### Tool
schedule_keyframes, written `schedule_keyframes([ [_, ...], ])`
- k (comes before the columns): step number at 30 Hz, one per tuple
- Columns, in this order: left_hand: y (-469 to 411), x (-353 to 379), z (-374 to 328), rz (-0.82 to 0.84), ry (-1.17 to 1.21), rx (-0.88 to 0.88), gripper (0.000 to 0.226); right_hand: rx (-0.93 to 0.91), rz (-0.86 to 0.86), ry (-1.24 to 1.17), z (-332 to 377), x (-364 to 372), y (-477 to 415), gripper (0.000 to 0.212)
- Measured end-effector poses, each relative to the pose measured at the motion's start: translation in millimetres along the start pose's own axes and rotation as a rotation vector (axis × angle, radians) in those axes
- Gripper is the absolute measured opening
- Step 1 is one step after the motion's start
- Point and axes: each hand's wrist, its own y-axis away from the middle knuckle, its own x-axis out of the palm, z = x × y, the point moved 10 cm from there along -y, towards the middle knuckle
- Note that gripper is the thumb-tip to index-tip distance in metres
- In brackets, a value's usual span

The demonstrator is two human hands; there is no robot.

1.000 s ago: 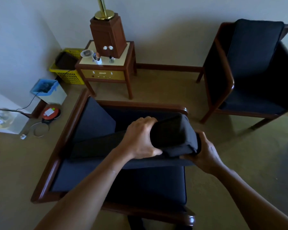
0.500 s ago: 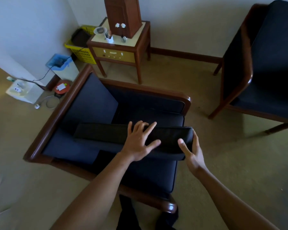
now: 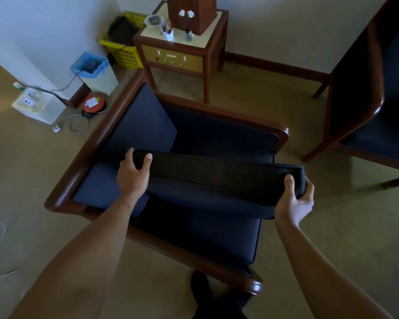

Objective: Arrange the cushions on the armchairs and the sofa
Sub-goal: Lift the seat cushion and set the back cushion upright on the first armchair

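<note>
Beige carpet (image 3: 309,226); wood-framed armchair (image 3: 171,104)

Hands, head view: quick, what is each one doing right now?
Left hand: fingers curled over the left end of the dark cushion, gripping it.
Right hand: closed around the cushion's right end, holding it.

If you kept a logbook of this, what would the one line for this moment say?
phase: seating cushion | left hand: grips cushion left end | right hand: grips right end | cushion: over armchair seat, tilted
</note>
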Motion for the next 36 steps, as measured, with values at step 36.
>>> schedule_keyframes([
  [36, 154.3, -86.9, 60.9, -0.941, 1.068, -0.687, 0.044, -0.142, 0.633, 0.088, 157.0, 346.4, -33.6, 0.023],
])
